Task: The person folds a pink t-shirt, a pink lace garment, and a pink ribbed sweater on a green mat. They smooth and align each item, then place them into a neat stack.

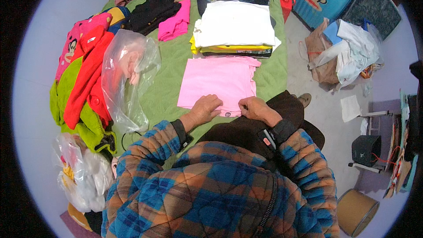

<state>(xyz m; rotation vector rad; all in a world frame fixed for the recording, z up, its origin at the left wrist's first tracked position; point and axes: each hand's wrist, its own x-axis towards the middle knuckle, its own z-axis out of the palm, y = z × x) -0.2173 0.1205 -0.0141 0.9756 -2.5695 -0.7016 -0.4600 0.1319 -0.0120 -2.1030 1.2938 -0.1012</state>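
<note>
- Plaid quilted jacket sleeves (147, 147) and body lie nearest us, filling the near middle.
- Beyond them, our pale pink folded garment (218, 79) lies flat on the green bedspread (165, 72), in the middle of the scene.
- Our left hand (205, 108) rests at its near left edge, fingers bent over the cloth; we cannot tell whether they pinch it.
- Our right hand (257, 109) touches its near right corner, fingers curled in; whether thumb and finger close on the fabric, we cannot tell.
- Just beyond the pink garment we see a stack with a white folded garment (233, 24) on top and a yellow garment (227, 49) below.
- To the left of that stack lies a hot-pink folded garment (175, 23).
- Farther left, we have a clear plastic bag (142, 68) beside a red buttoned garment (90, 81), which overlaps a lime-green garment (66, 92).
- Far right, a blue hard-shell suitcase (337, 6) bears a monkey face.
</note>
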